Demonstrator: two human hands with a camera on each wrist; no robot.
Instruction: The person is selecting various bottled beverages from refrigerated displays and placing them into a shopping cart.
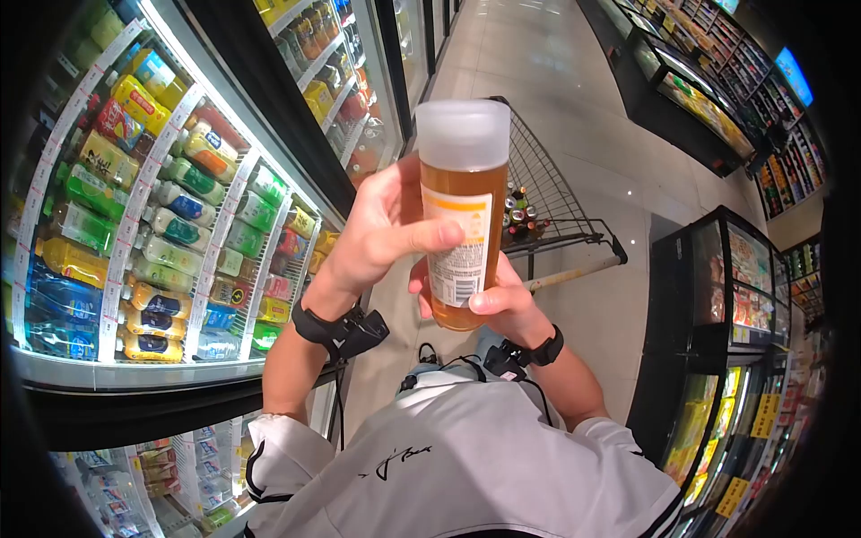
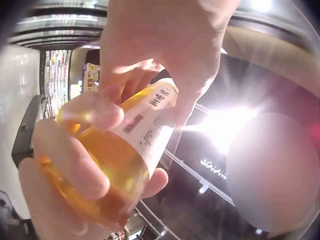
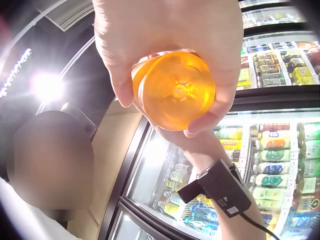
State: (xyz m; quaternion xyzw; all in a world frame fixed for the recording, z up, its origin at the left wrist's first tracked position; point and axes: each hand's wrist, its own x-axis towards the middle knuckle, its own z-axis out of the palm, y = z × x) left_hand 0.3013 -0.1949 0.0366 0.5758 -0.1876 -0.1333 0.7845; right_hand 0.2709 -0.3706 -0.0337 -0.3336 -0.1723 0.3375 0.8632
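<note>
An amber drink bottle (image 1: 488, 193) with a wide frosted white cap stands cap-up between both hands in the head view. Its white and orange label (image 1: 459, 260), with fine print and a barcode, faces the head camera. My left hand (image 1: 381, 229) grips the bottle from the left, its thumb across the label's upper part. Lower down, my right hand (image 1: 509, 305) holds the right side, thumb near the base. The right wrist view shows the round bottle bottom (image 3: 177, 92) within the curled right hand. Fingers of both hands wrap the bottle in the left wrist view.
On the left, a lit fridge (image 1: 170, 215) displays rows of bottled drinks. A wire shopping cart (image 1: 560, 202) with several small bottles stands ahead, beyond the bottle. Black freezer cabinets (image 1: 708, 296) line the right side, across the tiled floor (image 1: 592, 332).
</note>
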